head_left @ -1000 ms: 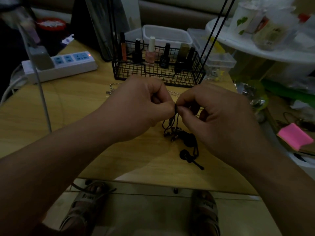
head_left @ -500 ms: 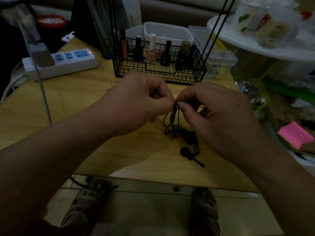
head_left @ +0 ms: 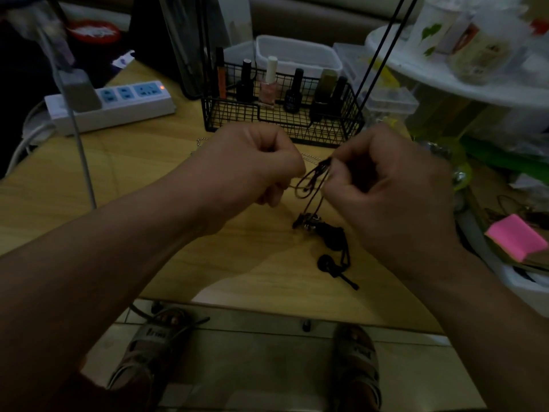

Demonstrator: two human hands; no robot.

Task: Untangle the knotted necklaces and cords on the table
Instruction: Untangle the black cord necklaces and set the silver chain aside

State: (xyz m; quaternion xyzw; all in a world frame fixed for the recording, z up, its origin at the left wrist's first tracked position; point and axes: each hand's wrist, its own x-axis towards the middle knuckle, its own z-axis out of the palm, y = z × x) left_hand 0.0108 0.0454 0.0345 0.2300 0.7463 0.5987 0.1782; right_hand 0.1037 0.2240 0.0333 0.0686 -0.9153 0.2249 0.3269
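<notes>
power strip (head_left: 110, 107): far left on the surface (head_left: 148, 179), well away from the action, ignore it

left hand (head_left: 246, 171): held up over the surface, grip curled tight. Looks like it's pinching one thin strand that runs off to the right, but the fingertips are tucked under so I'm not 100% sure

wire basket (head_left: 282, 114): just behind both hands, full of nail polish bottles

silver chain (head_left: 309, 157): lying flat on the surface between the basket and the hands, nobody touching it

black cord (head_left: 309, 179): this is the one being worked. There's a small loop hanging in the gap between the hands, and the rest drops pretty much straight down

pendant clump (head_left: 323, 233): bottom end of the cord, a dark tangled pile sitting on the surface under the right hand

right hand (head_left: 386, 197): grip pressed together, thumb and forefinger pinching the top of the loop

what the next move hangs on: the loop sits right at the right-hand grip, with the left a bit off to the side, so I'd guess the right hand anchors while the left pulls its strand out leftward, across the cord's up-down run
</notes>
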